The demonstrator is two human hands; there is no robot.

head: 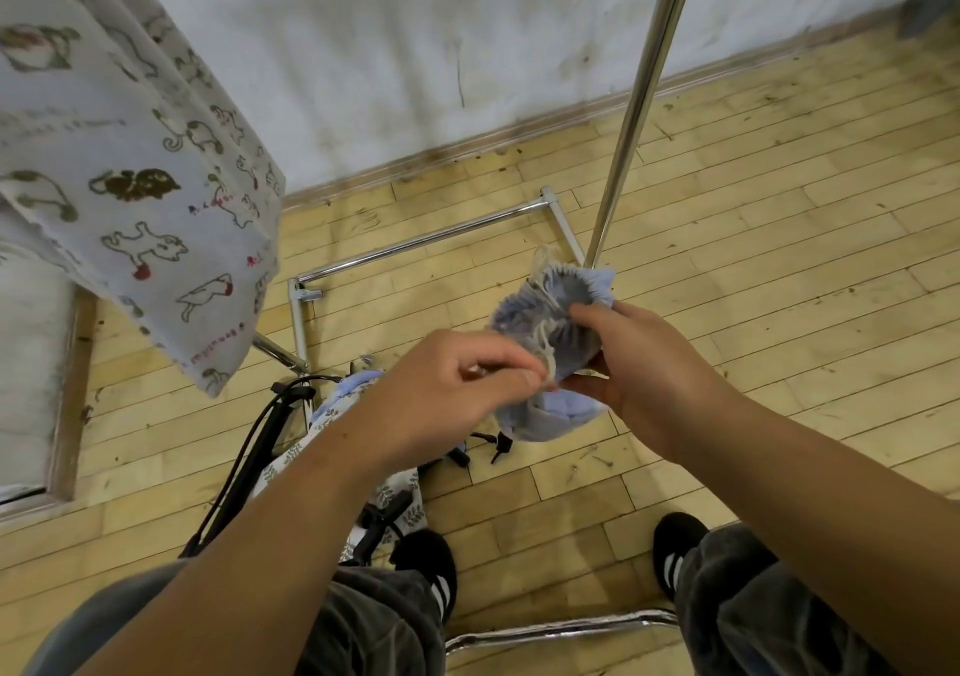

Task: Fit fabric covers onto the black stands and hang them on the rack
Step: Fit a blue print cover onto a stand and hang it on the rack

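Above the wooden floor, left hand and right hand, two grips, both clutch one bunched blue cover.

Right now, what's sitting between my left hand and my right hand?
In the head view, the bunched pale blue fabric cover fills that gap; the left hand pinches its edge and the right hand grips it.

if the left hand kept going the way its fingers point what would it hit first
The blue cover, whose edge the left hand is pinching; right behind it, probably the right hand.
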